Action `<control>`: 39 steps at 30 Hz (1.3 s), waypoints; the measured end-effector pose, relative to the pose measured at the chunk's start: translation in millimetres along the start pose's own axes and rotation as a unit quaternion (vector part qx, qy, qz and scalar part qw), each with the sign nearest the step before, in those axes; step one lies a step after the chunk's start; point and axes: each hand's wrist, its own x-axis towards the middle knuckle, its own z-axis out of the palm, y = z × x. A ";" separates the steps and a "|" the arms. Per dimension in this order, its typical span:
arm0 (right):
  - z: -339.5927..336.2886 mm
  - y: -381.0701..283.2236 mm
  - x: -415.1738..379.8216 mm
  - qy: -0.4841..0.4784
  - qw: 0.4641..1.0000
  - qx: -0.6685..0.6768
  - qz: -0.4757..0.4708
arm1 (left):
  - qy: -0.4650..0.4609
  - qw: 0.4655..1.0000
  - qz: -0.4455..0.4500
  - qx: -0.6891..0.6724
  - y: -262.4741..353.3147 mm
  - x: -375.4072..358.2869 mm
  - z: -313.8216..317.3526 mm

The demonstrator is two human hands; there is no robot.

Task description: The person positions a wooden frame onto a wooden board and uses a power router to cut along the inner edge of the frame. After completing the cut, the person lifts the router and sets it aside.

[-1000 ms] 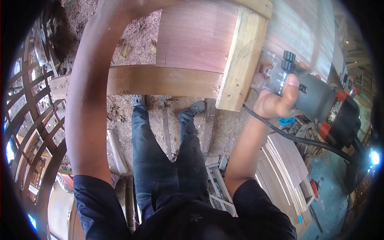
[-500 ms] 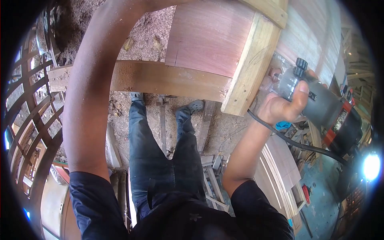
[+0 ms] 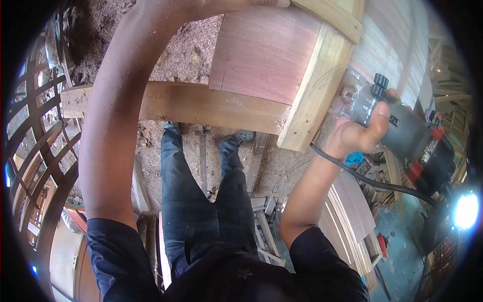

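Corded trim router (image 3: 410, 131) sits just right of the wooden guide batten (image 3: 318, 88), its clear base close to the guide's edge; contact cannot be confirmed. Right hand (image 3: 354, 135) grasps the router body, thumb across the near side. Left hand (image 3: 259, 3), largely cut off, shows fingertips beside the crosspiece (image 3: 334, 19) at the guide's upper end; its grip cannot be determined. Since a second ago, those fingertips have come into view, while router and guide have kept similar spacing. Judgement: alignment is maintained, without clear advance along the guide. Reddish wood panel (image 3: 264, 50) shows left of the guide.
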 end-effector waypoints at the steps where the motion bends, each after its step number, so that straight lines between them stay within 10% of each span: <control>1: 0.7 -1.7 0.0 -0.001 1.000 0.000 -0.001 | 0.001 1.000 0.002 -0.004 2.0 0.7 -1.8; 39: 8.2 22.1 28.5 0.050 0.996 0.042 0.067 | 0.009 1.000 0.005 0.018 -3.7 12.3 -7.8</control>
